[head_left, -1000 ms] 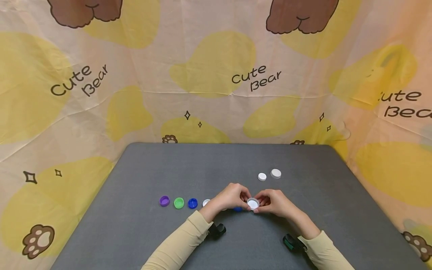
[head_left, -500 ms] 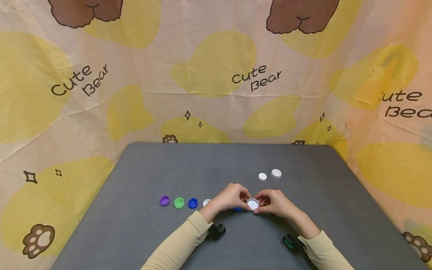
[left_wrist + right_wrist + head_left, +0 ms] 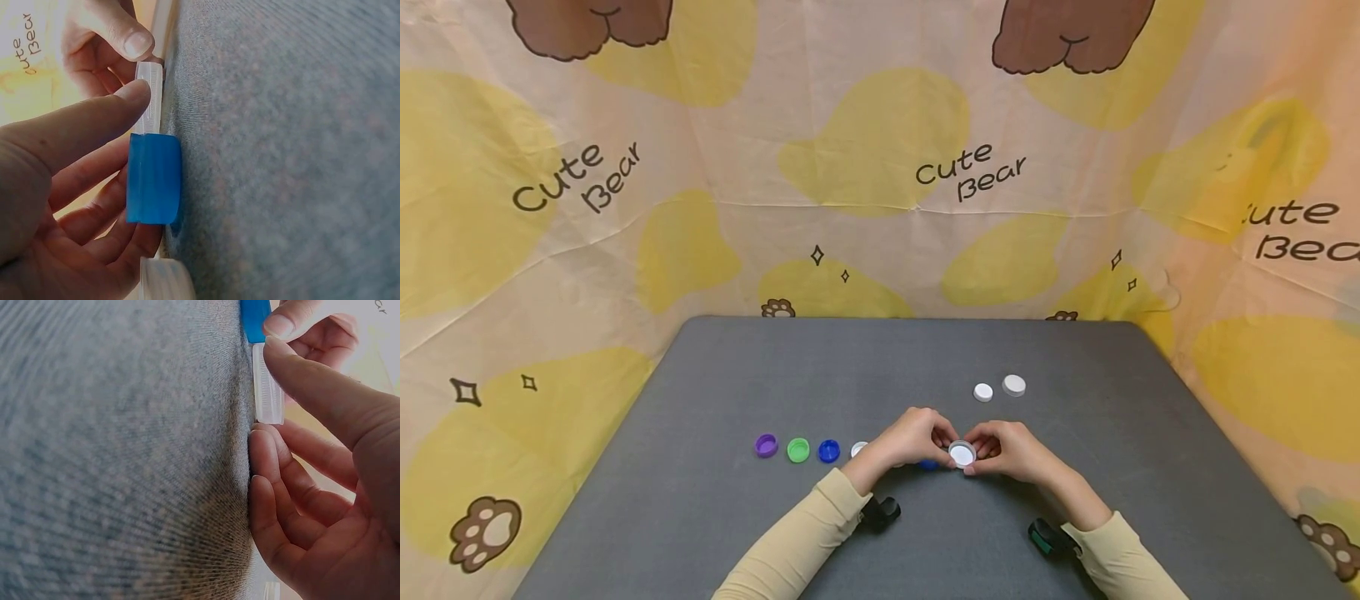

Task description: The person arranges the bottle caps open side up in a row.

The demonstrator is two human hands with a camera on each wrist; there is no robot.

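A white bottle cap point(image 3: 962, 454), hollow side up, lies on the grey table between both hands. My left hand point(image 3: 916, 436) pinches its left side with thumb and index finger, and my right hand point(image 3: 1013, 450) does the same on the right. In the left wrist view the ribbed side of the white cap point(image 3: 149, 74) stands out, with a taller blue cap point(image 3: 153, 179) directly beside it, under the left fingers. The right wrist view shows the same white cap point(image 3: 269, 387) near the right thumb. From the head, the left hand hides most of the blue cap point(image 3: 928, 464).
Leftward in a row lie a purple cap point(image 3: 766, 447), a green cap point(image 3: 798, 451), a dark blue cap point(image 3: 829, 452) and a white cap point(image 3: 858, 450) partly behind the left wrist. Farther back sit a small white cap point(image 3: 982, 392) and a larger white cap point(image 3: 1014, 386).
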